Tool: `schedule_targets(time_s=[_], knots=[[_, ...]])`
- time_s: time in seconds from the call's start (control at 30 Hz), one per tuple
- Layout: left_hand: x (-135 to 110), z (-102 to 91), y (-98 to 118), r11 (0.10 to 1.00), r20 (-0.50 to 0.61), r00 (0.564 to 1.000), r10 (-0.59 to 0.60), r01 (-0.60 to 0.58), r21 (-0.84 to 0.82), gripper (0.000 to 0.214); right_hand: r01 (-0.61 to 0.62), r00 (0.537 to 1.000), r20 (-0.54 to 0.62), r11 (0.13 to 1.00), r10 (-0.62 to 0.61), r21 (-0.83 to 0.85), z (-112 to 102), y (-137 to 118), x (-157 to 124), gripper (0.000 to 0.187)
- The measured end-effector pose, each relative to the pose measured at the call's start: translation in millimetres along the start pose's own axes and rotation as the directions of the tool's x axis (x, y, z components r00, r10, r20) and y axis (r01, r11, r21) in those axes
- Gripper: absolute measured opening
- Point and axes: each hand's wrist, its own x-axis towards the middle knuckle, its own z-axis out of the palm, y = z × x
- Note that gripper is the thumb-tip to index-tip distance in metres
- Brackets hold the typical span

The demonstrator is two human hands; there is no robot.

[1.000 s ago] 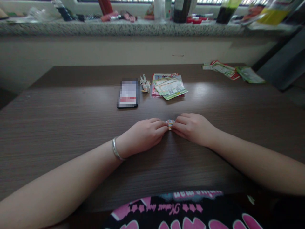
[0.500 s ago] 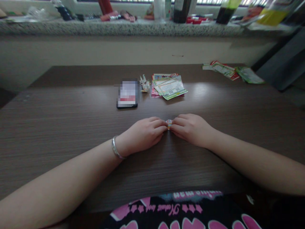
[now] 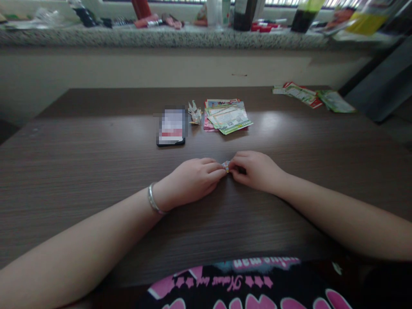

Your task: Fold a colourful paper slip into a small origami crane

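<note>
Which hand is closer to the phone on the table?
Left. Both pinch a folded paper; the left hand lies just in front of the phone, the right hand farther right.

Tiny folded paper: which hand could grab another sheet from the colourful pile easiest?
Probably the right hand: it pinches the tiny colourful folded paper and lies nearest the pile of printed paper sheets; the left hand sits farther left.

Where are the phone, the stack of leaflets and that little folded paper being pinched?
phone [image 3: 171, 128]: head view, middle of its screen.
stack of leaflets [image 3: 229, 116]: head view, on the top sheet.
folded paper [image 3: 225, 165]: head view, on the small visible corner.
</note>
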Motion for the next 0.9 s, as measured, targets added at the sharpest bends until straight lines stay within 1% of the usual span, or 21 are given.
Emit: schedule_targets(time_s=[0.2, 0.3, 0.43, 0.57, 0.7, 0.8, 0.9], knots=[[-1, -1.4, -3, 0.999, -0.003, 0.999, 0.047, -0.047, 0.017, 0.032, -0.081, 0.996, 0.036, 0.994, 0.078, 0.08, -1, 3, 3, 0.016], [-1, -1.1, -2, 0.997, 0.003, 0.998, 0.061, -0.062, 0.039, 0.033, -0.111, 0.994, 0.03, 0.99, 0.109, 0.084, 1, 5, 4, 0.016], [0, -0.3, -1, 0.996, 0.027, 0.998, 0.059, -0.06, 0.066, 0.033, -0.09, 0.996, 0.02, 0.988, 0.088, 0.124, 2, 7, 4, 0.013], [0, -1.5, -1, 0.993, 0.042, 0.997, 0.063, -0.067, 0.095, 0.033, -0.024, 1.0, 0.018, 0.986, 0.021, 0.163, 1, 9, 4, 0.01], [-1, -2.4, -1, 0.992, 0.058, 0.996, 0.067, -0.073, 0.106, 0.035, 0.022, 0.999, 0.029, 0.985, -0.027, 0.17, 0, 13, 4, 0.012], [-1, -2.1, -2, 0.992, 0.047, 0.997, 0.068, -0.073, 0.105, 0.037, 0.024, 0.999, 0.042, 0.989, -0.03, 0.145, 1, 15, 6, 0.016], [-1, -2.1, -2, 0.993, 0.043, 0.998, 0.053, -0.057, 0.102, 0.037, -0.001, 0.999, 0.054, 0.996, -0.004, 0.092, 1, 12, 6, 0.017]])
